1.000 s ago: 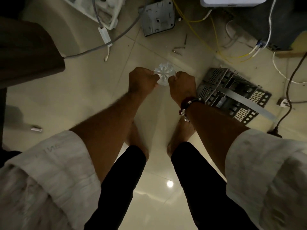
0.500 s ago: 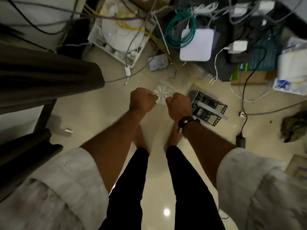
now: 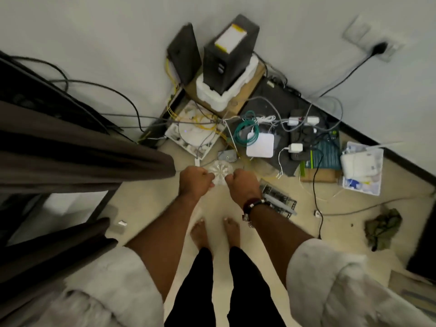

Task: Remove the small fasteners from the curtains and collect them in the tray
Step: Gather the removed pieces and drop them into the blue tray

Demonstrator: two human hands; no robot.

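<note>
left hand (image 3: 194, 179) and right hand (image 3: 243, 184) both fisted on rim of clear ribbed tray (image 3: 220, 172) at frame centre, brown curtain (image 3: 82, 161) at left, cable clutter upper right

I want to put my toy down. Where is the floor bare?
Bare floor lies between the brown curtain and the person's feet. More lies between the feet and the green cloth. Ahead, by the wall, cables and boxes crowd it.
</note>
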